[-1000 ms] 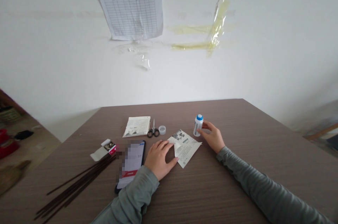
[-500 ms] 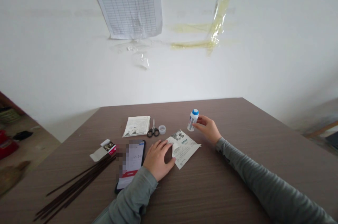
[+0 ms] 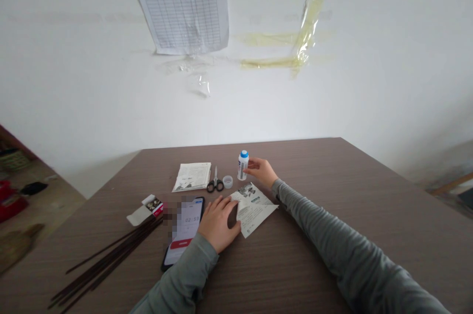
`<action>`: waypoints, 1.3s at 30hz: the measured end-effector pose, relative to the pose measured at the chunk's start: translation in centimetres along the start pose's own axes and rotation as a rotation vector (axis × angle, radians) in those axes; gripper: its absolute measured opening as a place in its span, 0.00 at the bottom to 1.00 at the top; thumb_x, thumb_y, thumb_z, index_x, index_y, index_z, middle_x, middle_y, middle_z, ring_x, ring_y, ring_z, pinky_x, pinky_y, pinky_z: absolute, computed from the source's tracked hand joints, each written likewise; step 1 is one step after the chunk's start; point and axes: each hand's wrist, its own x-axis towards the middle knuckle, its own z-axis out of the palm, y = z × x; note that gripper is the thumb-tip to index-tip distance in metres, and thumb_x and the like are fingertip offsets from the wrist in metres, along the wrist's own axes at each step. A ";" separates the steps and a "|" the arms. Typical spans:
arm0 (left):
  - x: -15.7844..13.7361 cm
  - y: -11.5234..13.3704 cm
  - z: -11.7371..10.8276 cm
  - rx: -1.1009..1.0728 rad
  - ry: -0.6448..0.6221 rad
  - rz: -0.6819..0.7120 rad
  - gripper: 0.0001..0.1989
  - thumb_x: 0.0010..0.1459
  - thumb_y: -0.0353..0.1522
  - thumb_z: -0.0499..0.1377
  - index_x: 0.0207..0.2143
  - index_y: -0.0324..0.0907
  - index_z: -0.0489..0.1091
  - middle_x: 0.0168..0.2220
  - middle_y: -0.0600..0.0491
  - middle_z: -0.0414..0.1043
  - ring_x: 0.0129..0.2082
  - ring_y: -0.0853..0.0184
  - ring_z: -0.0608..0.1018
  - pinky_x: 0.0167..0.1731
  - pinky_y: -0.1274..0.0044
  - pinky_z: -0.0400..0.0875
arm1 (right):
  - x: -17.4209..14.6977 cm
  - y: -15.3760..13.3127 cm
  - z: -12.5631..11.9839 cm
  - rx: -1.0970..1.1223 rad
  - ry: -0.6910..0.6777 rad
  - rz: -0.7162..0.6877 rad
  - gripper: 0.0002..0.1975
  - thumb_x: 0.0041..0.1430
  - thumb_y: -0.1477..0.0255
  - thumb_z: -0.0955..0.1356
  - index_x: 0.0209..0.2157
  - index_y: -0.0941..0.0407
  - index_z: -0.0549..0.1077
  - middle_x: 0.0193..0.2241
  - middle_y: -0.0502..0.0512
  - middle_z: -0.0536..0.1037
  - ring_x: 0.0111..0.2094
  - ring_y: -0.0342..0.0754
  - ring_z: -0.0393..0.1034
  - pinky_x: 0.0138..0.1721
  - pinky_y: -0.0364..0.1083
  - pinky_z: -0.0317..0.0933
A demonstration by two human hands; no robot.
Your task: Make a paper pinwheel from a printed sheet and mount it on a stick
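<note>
My right hand (image 3: 261, 171) has its thumb and fingers around a small white glue bottle (image 3: 242, 168) with a blue top, upright beyond the paper. Beneath it lies a printed sheet of paper (image 3: 254, 213), turned at an angle, with a dark picture at its far corner. My left hand (image 3: 220, 224) rests on the left edge of this paper, fingers spread and thumb apart. Just left of the bottle are a clear round cap (image 3: 227, 182) and scissors (image 3: 215, 183) with black handles.
A stack of folded printed paper (image 3: 192, 176) lies behind the phone (image 3: 183, 235). An opened small box (image 3: 142, 214) and several thin dark sticks (image 3: 107, 260) are at the left. The white wall (image 3: 281, 112) borders the table's (image 3: 314, 255) far edge.
My right hand has moved left with the glue bottle, from beyond the paper's right side to near the clear cap. My left hand and the paper have stayed almost in place.
</note>
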 end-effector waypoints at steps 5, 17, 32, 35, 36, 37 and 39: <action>-0.1 0.2 -0.1 -0.013 0.002 -0.014 0.31 0.71 0.33 0.73 0.74 0.53 0.87 0.83 0.40 0.83 0.88 0.32 0.77 0.88 0.33 0.69 | 0.8 1.0 0.9 -0.033 -0.025 -0.006 0.21 0.51 0.64 0.93 0.46 0.47 0.96 0.47 0.54 1.00 0.54 0.70 0.98 0.66 0.70 0.90; -0.2 0.3 -0.6 0.021 -0.033 -0.022 0.30 0.76 0.37 0.73 0.77 0.50 0.86 0.85 0.40 0.80 0.89 0.34 0.75 0.90 0.37 0.68 | 0.7 2.6 0.3 -0.135 -0.152 0.027 0.26 0.61 0.68 0.89 0.61 0.48 0.95 0.58 0.57 0.99 0.59 0.66 0.97 0.68 0.66 0.89; 0.6 -2.0 4.2 0.043 0.269 0.122 0.26 0.74 0.40 0.78 0.71 0.48 0.90 0.68 0.38 0.93 0.75 0.32 0.88 0.80 0.35 0.79 | -8.0 -1.4 -5.5 -0.464 -0.340 -0.229 0.14 0.72 0.70 0.83 0.57 0.48 0.95 0.57 0.59 0.96 0.62 0.62 0.89 0.75 0.64 0.80; 0.6 -2.0 5.0 0.055 0.304 0.131 0.25 0.74 0.42 0.79 0.70 0.48 0.90 0.66 0.39 0.94 0.74 0.32 0.88 0.80 0.34 0.79 | -11.5 -1.8 -5.6 -0.653 -0.369 -0.352 0.12 0.81 0.71 0.77 0.56 0.46 0.96 0.57 0.58 0.95 0.61 0.62 0.88 0.71 0.61 0.79; 0.6 -1.9 5.2 0.055 0.321 0.138 0.25 0.74 0.42 0.80 0.69 0.49 0.90 0.65 0.40 0.94 0.73 0.33 0.88 0.80 0.35 0.79 | -12.4 -1.9 -5.7 -0.717 -0.382 -0.387 0.12 0.82 0.71 0.77 0.55 0.46 0.96 0.56 0.58 0.95 0.59 0.62 0.88 0.69 0.61 0.79; 0.6 -1.9 5.5 0.055 0.342 0.147 0.25 0.74 0.43 0.80 0.69 0.51 0.91 0.64 0.41 0.94 0.72 0.34 0.89 0.80 0.36 0.80 | -13.2 -2.0 -5.7 -0.763 -0.400 -0.415 0.12 0.82 0.72 0.76 0.55 0.46 0.96 0.55 0.58 0.95 0.57 0.61 0.88 0.68 0.60 0.78; 0.6 -1.9 5.9 0.057 0.384 0.168 0.24 0.74 0.45 0.80 0.68 0.53 0.91 0.62 0.42 0.94 0.70 0.35 0.89 0.79 0.37 0.81 | -14.5 -2.0 -5.9 -0.816 -0.426 -0.457 0.13 0.84 0.73 0.75 0.56 0.47 0.96 0.53 0.59 0.95 0.55 0.59 0.87 0.67 0.60 0.77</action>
